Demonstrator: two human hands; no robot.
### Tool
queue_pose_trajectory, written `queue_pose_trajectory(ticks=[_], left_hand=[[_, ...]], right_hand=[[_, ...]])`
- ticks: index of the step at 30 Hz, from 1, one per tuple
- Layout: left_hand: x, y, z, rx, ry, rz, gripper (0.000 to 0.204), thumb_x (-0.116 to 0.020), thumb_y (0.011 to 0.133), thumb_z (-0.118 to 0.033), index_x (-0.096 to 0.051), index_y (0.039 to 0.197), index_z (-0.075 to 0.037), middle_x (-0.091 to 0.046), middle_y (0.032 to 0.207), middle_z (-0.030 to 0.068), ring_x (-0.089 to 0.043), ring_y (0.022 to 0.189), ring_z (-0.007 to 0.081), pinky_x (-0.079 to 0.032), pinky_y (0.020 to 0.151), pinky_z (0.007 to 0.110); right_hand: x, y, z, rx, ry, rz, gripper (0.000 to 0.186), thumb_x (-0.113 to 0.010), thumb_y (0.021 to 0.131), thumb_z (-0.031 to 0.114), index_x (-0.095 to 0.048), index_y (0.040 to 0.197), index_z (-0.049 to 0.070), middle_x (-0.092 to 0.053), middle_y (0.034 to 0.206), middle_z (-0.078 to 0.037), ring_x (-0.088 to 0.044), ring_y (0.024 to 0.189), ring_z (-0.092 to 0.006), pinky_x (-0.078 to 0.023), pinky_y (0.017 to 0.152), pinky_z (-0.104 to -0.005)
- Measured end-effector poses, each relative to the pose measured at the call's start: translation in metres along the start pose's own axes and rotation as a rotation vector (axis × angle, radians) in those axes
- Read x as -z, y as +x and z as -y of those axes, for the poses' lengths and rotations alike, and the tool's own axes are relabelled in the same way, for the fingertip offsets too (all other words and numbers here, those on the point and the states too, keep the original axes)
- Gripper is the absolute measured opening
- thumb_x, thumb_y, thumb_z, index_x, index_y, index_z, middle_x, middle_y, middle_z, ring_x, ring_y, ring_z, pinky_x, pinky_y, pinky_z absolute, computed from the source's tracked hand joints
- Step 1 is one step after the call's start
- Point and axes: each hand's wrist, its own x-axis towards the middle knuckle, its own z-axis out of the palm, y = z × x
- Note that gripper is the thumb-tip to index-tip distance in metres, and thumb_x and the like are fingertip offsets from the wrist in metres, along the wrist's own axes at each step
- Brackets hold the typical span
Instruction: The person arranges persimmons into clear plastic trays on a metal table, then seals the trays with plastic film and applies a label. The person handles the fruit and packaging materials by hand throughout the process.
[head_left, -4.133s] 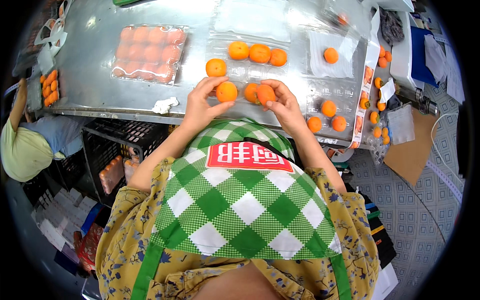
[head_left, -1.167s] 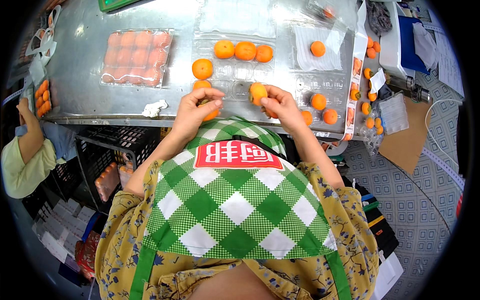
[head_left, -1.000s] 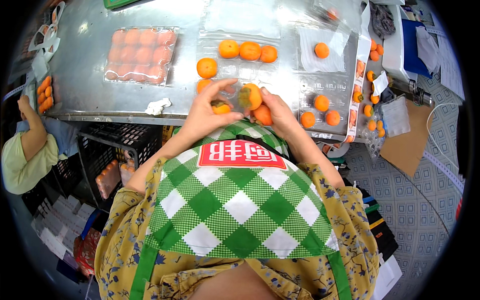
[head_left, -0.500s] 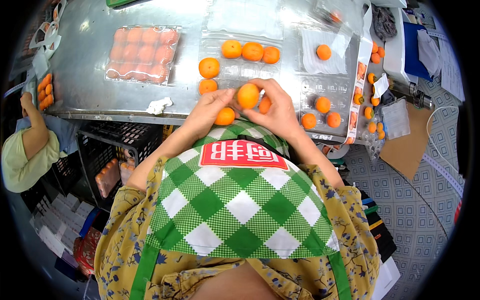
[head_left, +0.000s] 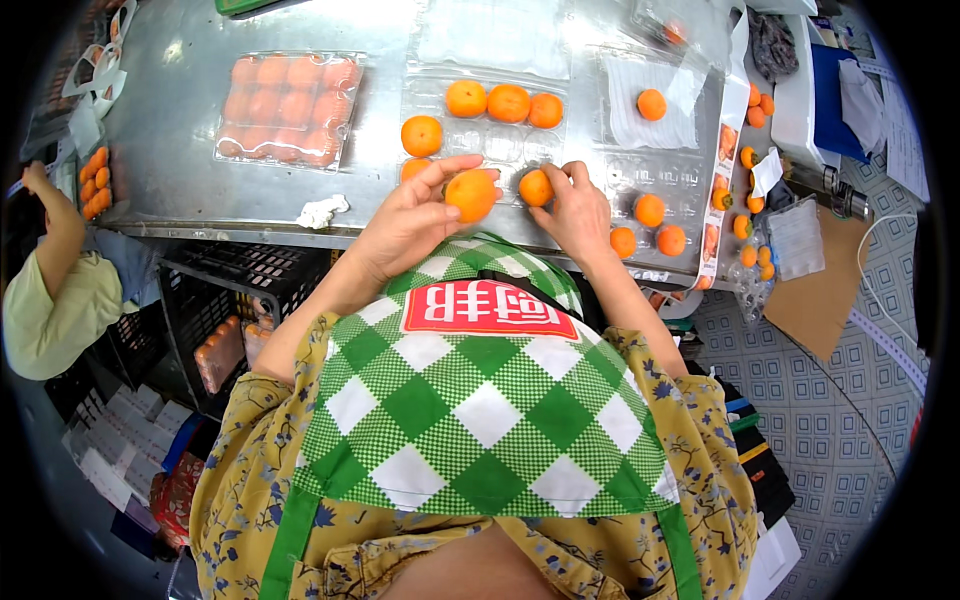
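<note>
My left hand (head_left: pixel 418 208) holds an orange persimmon (head_left: pixel 470 197) between fingers and thumb at the near side of an open clear clamshell tray (head_left: pixel 498 142). My right hand (head_left: pixel 574 210) has its fingers closed round another persimmon (head_left: pixel 536 187) at the tray's near right. Three persimmons (head_left: pixel 508 103) sit in the tray's far row, with others along its left side, one partly hidden by my left hand. A second clear tray (head_left: pixel 668 180) with persimmons lies beyond my right hand.
A closed clamshell of fruit (head_left: pixel 290 110) and crumpled white scrap (head_left: pixel 322 212) lie on the steel table (head_left: pixel 180 180). Loose persimmons (head_left: pixel 755 113) line the right edge. A co-worker (head_left: pixel 50 300) stands at left beside black crates (head_left: pixel 230 270). A paper-lined tray (head_left: pixel 635 125) is at back right.
Since half a second ago, my hands have moved apart. My left fingers now grip a persimmon in front, while my right hand has shifted right onto another at the tray.
</note>
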Motion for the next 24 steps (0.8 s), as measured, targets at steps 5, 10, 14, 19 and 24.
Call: queue_pose_trajectory(ticks=[5, 10, 14, 19, 24], left_hand=[[-0.002, 0.0, 0.003, -0.125, 0.225, -0.062, 0.054, -0.063, 0.079, 0.001, -0.043, 0.129, -0.005, -0.043, 0.138, 0.0161, -0.048, 0.123, 0.0239, -0.039, 0.104, 0.036], [-0.003, 0.002, 0.006, -0.165, 0.25, -0.073, 0.05, -0.063, 0.079, 0.001, -0.045, 0.126, -0.004, -0.046, 0.135, 0.0147, -0.05, 0.12, 0.0209, -0.04, 0.103, 0.036], [0.006, 0.002, 0.003, -0.207, 0.223, -0.089, 0.047, -0.062, 0.081, 0.001, -0.046, 0.125, -0.002, -0.052, 0.126, 0.0109, -0.052, 0.115, 0.0183, -0.044, 0.097, 0.032], [0.043, -0.011, 0.027, 0.057, -0.178, -0.046, 0.044, -0.049, 0.095, -0.035, -0.043, 0.128, -0.007, -0.062, 0.111, 0.012, -0.065, 0.092, 0.0258, -0.055, 0.079, 0.039], [0.067, -0.03, -0.029, 0.14, -0.183, -0.215, 0.042, -0.045, 0.097, -0.034, -0.045, 0.127, -0.005, -0.061, 0.112, 0.0169, -0.065, 0.089, 0.029, -0.056, 0.078, 0.038]], right_hand=[[0.013, -0.001, 0.009, -0.025, 0.157, 0.007, 0.049, -0.078, 0.067, 0.02, -0.06, 0.11, 0.006, -0.055, 0.099, -0.011, -0.062, 0.082, -0.0285, -0.051, 0.07, -0.0387], [0.01, 0.001, 0.017, -0.082, 0.809, 0.075, 0.034, -0.073, 0.078, 0.02, -0.061, 0.104, 0.002, -0.058, 0.084, -0.006, -0.057, 0.071, -0.015, -0.047, 0.062, -0.0303], [0.014, 0.009, 0.032, -0.319, 1.239, 0.279, 0.023, -0.062, 0.09, 0.023, -0.062, 0.096, 0.0, -0.053, 0.072, 0.001, -0.047, 0.058, -0.0084, -0.039, 0.052, -0.0252], [-0.013, -0.013, 0.015, -0.2, 1.048, 0.239, 0.022, -0.059, 0.092, 0.022, -0.062, 0.096, 0.0, -0.058, 0.079, -0.001, -0.052, 0.074, -0.0071, -0.044, 0.068, -0.0228], [-0.001, -0.001, 0.033, -0.426, 1.385, 0.32, 0.022, -0.05, 0.094, 0.021, -0.061, 0.096, 0.002, -0.06, 0.079, -0.007, -0.057, 0.067, -0.0151, -0.045, 0.053, -0.0257]])
